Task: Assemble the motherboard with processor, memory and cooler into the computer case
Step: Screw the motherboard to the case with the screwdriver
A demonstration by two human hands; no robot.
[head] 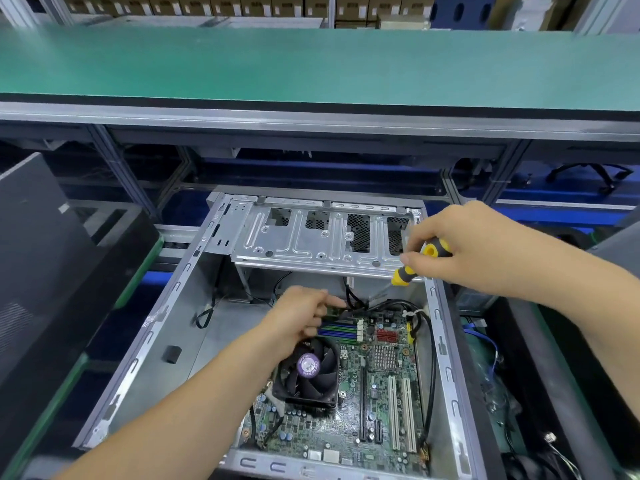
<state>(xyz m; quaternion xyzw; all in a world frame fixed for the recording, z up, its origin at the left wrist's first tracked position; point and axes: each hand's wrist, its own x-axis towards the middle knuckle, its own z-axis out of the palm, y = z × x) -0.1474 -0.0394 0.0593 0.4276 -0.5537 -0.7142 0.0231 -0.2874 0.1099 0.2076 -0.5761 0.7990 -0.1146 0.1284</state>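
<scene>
Motherboard [377, 386] lies flat in the open computer case [166, 306], toward the right wall, near edge at the case's front rail. White expansion slots [401, 414] nearest, then the black cooler fan [308, 372] with purple hub label sitting on the board, then green and blue memory slots [341, 330], then a black cable bundle [391, 306] draped over the far edge of the board. Left hand [304, 318] sits past the fan at the board's far corner, fingers curled, tips pinching something small at the memory end; cannot tell if it is a screw, a cable or the board edge. Right hand [464, 245] higher and farther, fingers wrapped round the yellow-black screwdriver [414, 263], tip angled down toward that same corner. Drive cage [318, 237] spans the far end of the case, green shelf [311, 64] beyond. Judged step: fastening the board at the far corner. To do it well: push cables clear of the hole, keep the driver upright over the screw, steady the board with the left, start the thread lightly, don't let the tip slip onto the traces.
</scene>
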